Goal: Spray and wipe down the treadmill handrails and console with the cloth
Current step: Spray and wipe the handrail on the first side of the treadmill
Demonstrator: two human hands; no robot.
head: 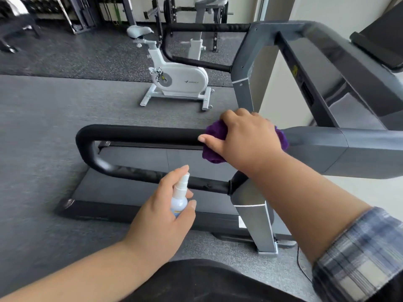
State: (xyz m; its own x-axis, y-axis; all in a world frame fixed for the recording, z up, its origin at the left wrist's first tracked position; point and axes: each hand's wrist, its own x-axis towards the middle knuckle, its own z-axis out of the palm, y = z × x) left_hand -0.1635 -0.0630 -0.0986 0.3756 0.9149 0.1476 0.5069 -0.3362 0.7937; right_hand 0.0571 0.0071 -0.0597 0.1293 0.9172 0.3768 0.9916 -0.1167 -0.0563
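Purple cloth (212, 147) is bunched under the right hand (246, 138), which grips it and presses it onto the upper bar of the near handrail (139, 132), close to where the black padding meets the grey arm of the treadmill (357, 149). The fingers curl over the far side of the bar and the thumb lies along the near side, touching the padding.

The left hand (161, 216) holds the spray bottle (180, 198) upright, fingers wrapped round its body and one finger raised beside the nozzle; the nozzle sits just in front of the handrail's lower bar. No mist shows, so whether it is spraying cannot be told.

As a judgement, the wiping is at an early or middle stage. The cloth is at the inner end of the near handrail, and the padded length out to the curved end, plus the lower bar, may remain to be done; nothing on the black padding shows plainly which parts are wet or already wiped. The far handrail (207, 28) stands untouched by either hand, and the console (379, 40) at the upper right is well apart from the cloth, so both probably remain.

The only container is the bottle: small, with a white pump top and a pale translucent body. Its liquid level cannot be read.
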